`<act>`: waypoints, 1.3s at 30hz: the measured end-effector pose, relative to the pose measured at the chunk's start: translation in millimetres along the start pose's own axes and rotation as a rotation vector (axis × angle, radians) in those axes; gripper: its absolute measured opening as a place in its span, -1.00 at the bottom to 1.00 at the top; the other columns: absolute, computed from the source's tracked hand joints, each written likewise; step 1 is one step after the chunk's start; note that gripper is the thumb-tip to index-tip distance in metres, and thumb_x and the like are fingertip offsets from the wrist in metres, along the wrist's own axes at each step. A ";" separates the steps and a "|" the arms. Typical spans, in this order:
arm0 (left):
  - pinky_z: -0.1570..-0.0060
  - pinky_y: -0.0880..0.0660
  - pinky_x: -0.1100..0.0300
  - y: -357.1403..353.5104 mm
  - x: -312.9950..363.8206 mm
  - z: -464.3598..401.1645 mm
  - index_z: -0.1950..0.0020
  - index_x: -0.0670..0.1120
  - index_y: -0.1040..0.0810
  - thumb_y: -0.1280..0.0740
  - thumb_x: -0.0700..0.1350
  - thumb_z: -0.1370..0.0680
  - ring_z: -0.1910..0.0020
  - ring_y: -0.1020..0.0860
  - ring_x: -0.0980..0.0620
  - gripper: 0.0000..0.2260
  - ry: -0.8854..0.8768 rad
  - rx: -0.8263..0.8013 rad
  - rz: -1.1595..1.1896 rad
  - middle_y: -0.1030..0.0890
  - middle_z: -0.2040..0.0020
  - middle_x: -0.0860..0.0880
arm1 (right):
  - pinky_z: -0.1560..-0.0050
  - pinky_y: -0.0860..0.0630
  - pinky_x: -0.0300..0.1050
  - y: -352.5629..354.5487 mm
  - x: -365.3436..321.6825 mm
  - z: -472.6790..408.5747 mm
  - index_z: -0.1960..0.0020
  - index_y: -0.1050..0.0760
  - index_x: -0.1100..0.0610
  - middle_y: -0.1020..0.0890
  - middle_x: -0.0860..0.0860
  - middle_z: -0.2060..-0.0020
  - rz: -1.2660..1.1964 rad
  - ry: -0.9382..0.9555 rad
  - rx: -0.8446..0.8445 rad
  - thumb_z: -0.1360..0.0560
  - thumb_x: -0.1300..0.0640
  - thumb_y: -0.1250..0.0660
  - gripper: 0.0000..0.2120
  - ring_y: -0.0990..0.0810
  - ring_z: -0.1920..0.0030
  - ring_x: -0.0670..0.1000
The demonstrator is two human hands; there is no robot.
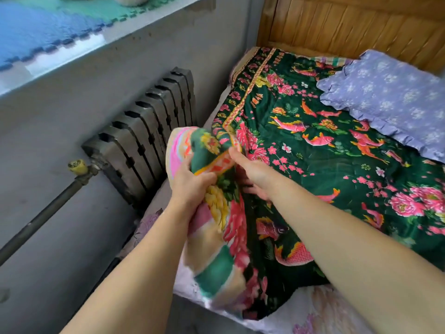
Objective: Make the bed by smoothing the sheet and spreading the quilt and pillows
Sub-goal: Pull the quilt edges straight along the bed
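Your single head-worn wide-angle camera looked forward and down from close above your own forearms, facing along the bed toward the ribbed wooden headboard [349,22], with the grey cast-iron radiator [144,131] at frame left; no second view overlapped.

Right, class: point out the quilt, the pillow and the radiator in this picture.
quilt [320,165], head view, on its flat green middle.
pillow [390,102], head view, on the middle of its lilac cover.
radiator [144,131], head view, on its middle ribs.
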State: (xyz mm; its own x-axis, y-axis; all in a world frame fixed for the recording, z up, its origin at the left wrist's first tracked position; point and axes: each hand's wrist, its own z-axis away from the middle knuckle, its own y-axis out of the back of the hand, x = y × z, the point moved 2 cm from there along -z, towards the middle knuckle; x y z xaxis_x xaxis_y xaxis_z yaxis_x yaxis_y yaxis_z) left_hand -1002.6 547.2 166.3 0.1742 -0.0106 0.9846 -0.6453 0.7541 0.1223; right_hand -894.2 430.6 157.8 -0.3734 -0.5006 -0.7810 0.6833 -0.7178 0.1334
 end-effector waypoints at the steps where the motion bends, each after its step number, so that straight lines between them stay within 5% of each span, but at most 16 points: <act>1: 0.24 -0.47 0.51 11.8 5.6 4.8 -0.15 0.01 -0.54 -0.42 -0.25 -0.27 0.33 -0.53 0.41 -0.54 -0.072 -0.074 -0.096 -0.58 0.20 0.17 | -0.40 -0.27 0.14 -14.1 -10.8 -4.3 -0.37 -0.38 0.11 -0.48 -0.07 -0.27 -0.032 0.009 0.015 -0.21 -0.49 -0.33 -0.06 -0.40 -0.30 0.00; 4: 0.09 -0.47 0.46 36.6 8.7 10.3 -0.22 0.00 -0.51 -0.37 -0.11 -0.17 0.16 -0.57 0.32 -0.41 -0.165 -0.287 -0.328 -0.60 0.09 0.09 | -0.20 -0.49 0.06 -36.5 -24.8 -14.6 -0.27 -0.48 0.09 -0.63 0.03 -0.13 -0.195 -0.082 -0.066 -0.10 -0.43 -0.45 -0.10 -0.57 -0.15 0.08; 6: -0.17 -0.46 0.18 51.7 4.9 9.7 -0.28 -0.04 -0.50 -0.33 -0.02 -0.14 -0.09 -0.55 0.04 -0.33 -0.211 -0.357 -0.535 -0.57 -0.09 -0.01 | -0.11 -0.55 0.05 -49.9 -22.8 -17.4 -0.17 -0.53 0.08 -0.67 0.10 -0.03 -0.236 -0.137 -0.080 -0.20 -0.27 -0.47 -0.34 -0.62 -0.06 0.12; 9: -0.24 -0.28 0.27 61.6 -3.0 12.5 -0.28 -0.08 -0.52 -0.40 0.06 -0.23 -0.24 -0.38 0.05 -0.38 -0.235 -0.486 -0.767 -0.41 -0.20 -0.01 | -0.09 -0.52 0.02 -64.0 -18.6 -16.7 0.04 -0.55 0.15 -0.62 0.12 0.16 -0.167 -0.106 0.034 -0.36 0.09 -0.34 -0.79 -0.59 0.11 0.13; 11: -0.08 -0.28 0.48 62.6 -1.6 10.8 -0.09 -0.16 -0.62 -0.51 0.05 -0.30 -0.15 -0.37 0.14 -0.55 -0.129 -0.468 -0.584 -0.39 -0.15 -0.02 | -0.03 -0.50 0.03 -66.6 -12.4 -14.9 0.01 -0.52 0.25 -0.58 0.15 0.19 -0.172 -0.043 0.109 -0.38 0.22 -0.30 -0.79 -0.58 0.12 0.14; 13: 0.01 -0.34 0.53 65.9 1.1 -0.1 0.12 -0.16 -0.66 -0.47 0.14 -0.28 -0.05 -0.43 0.19 -0.61 -0.090 -0.278 -0.339 -0.46 -0.02 -0.01 | 0.02 -0.49 0.00 -65.9 -6.6 -9.3 0.02 -0.39 0.23 -0.54 0.15 0.19 -0.212 0.007 0.136 -0.41 0.32 -0.26 -0.84 -0.56 0.07 0.15; 16: -0.18 -0.45 0.10 65.2 -4.3 -26.1 -0.06 -0.08 -0.59 -0.41 0.25 -0.31 -0.17 -0.48 -0.05 -0.51 -0.082 -0.076 -0.359 -0.53 -0.11 -0.10 | 0.16 -0.53 -0.10 -57.8 5.4 -7.2 -0.01 -0.44 0.15 -0.55 0.14 0.16 -0.258 0.043 0.096 -0.39 0.40 -0.20 -0.74 -0.58 0.17 0.14; 19: -0.09 -0.44 0.05 53.8 -5.7 -43.0 -0.04 -0.10 -0.45 -0.35 0.42 -0.22 -0.13 -0.50 -0.16 -0.33 0.067 -0.040 -0.462 -0.54 -0.11 -0.14 | 0.25 -0.56 -0.14 -44.6 16.9 -7.7 -0.34 -0.39 0.14 -0.58 0.14 0.05 -0.232 0.040 0.054 -0.32 0.38 -0.24 -0.42 -0.59 0.15 0.12; 21: -0.20 -0.43 -0.06 40.5 -1.8 -54.3 -0.15 -0.08 -0.43 -0.31 0.49 -0.10 -0.14 -0.52 -0.13 -0.16 0.143 -0.052 -0.446 -0.55 -0.14 -0.09 | 0.22 -0.55 -0.12 -35.3 22.4 -6.0 -0.26 -0.43 0.12 -0.58 0.13 0.12 -0.187 0.030 0.032 -0.32 0.40 -0.24 -0.47 -0.58 0.18 0.12; 23: -0.13 -0.51 0.00 25.8 4.9 -60.6 -0.22 -0.10 -0.48 -0.46 0.31 -0.22 -0.07 -0.57 -0.10 -0.28 0.247 -0.096 -0.279 -0.59 -0.11 -0.08 | 0.15 -0.55 -0.08 -28.0 27.4 -5.3 -0.10 -0.44 0.09 -0.59 0.12 0.16 -0.137 0.007 0.017 -0.23 0.38 -0.28 -0.53 -0.57 0.14 0.14; 27: 0.10 -0.54 0.10 -4.3 19.0 -75.6 0.10 -0.08 -0.59 -0.50 -0.18 -0.33 0.17 -0.59 -0.09 -0.80 0.200 -0.084 -0.194 -0.62 0.19 -0.07 | -0.04 -0.53 -0.03 -8.7 31.0 -16.7 -0.05 -0.55 0.15 -0.64 0.13 0.07 0.041 -0.026 -0.003 -0.16 0.31 -0.41 -0.55 -0.58 -0.02 0.16; 31: 0.14 -0.50 0.08 -11.9 34.3 -77.0 0.22 -0.01 -0.49 -0.39 -0.09 -0.38 0.21 -0.55 -0.10 -0.92 0.000 0.067 -0.494 -0.58 0.27 -0.05 | -0.15 -0.51 -0.06 -21.3 22.4 -34.4 -0.24 -0.53 0.13 -0.60 0.09 -0.14 0.336 -0.004 -0.003 -0.14 0.10 -0.50 -0.34 -0.56 -0.14 0.12; 39: 0.18 -0.40 0.12 91.4 32.0 -97.5 -0.02 -0.01 -0.57 -0.33 -0.14 -0.40 0.06 -0.57 -0.18 -0.79 -0.064 0.376 -0.826 -0.62 0.11 -0.11 | -0.25 -0.47 -0.03 -125.1 -4.6 -60.1 -0.46 -0.29 0.04 -0.44 0.07 -0.36 0.229 0.089 -0.218 -0.28 0.05 -0.46 -0.22 -0.46 -0.29 0.09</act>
State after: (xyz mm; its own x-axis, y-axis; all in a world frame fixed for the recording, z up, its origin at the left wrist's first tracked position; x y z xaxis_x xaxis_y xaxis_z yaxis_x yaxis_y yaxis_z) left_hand -983.5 679.8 196.9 0.6545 -0.4975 0.5693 -0.5353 0.2268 0.8136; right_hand -940.2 551.8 108.0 -0.1447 -0.5860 -0.7973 0.8648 -0.4665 0.1858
